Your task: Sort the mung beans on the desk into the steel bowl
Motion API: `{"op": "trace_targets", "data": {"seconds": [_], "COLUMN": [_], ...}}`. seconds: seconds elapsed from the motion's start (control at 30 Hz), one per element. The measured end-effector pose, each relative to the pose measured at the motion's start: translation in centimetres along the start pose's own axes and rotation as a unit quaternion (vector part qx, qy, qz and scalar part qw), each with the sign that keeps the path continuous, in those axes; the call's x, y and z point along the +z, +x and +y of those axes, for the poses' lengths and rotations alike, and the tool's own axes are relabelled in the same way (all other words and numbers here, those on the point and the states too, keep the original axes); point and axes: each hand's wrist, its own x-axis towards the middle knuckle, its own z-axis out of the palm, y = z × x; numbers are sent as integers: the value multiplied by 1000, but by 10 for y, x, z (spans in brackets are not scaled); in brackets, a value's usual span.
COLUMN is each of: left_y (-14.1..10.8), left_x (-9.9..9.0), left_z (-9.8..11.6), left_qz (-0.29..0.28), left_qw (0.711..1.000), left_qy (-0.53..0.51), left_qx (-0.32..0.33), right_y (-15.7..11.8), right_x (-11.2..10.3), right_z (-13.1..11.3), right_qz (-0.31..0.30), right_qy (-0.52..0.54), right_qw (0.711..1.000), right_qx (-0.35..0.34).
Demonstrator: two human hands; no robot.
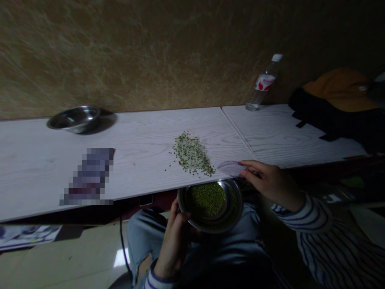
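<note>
Green beans lie scattered with finer white grains on the pale wooden counter. Just below the counter's front edge, over the lap, my left hand grips the left rim of a metal bowl that holds many green beans. My right hand pinches a thin, clear, curved plastic piece between thumb and fingers. That piece touches or hovers over the counter near its front edge, just right of the scattered beans and above the bowl's rim.
A second metal bowl stands at the back left, with a blurred flat packet in front of it. A clear bottle with a white cap stands against the wall. An orange and black cap lies on dark cloth at the right.
</note>
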Motion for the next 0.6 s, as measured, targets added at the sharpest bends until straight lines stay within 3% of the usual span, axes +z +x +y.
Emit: {"op": "trace_targets", "data": {"seconds": [0.6], "left_y": [1], "left_x": [-1], "left_z": [-1], "left_qz": [12], "left_qw": [1000], "left_qy": [9], "left_qx": [0], "right_y": [3], "right_x": [11], "right_z": [1], "right_qz": [-15], "right_qy": [35], "right_qw": [999], "right_qx": [-30]}}
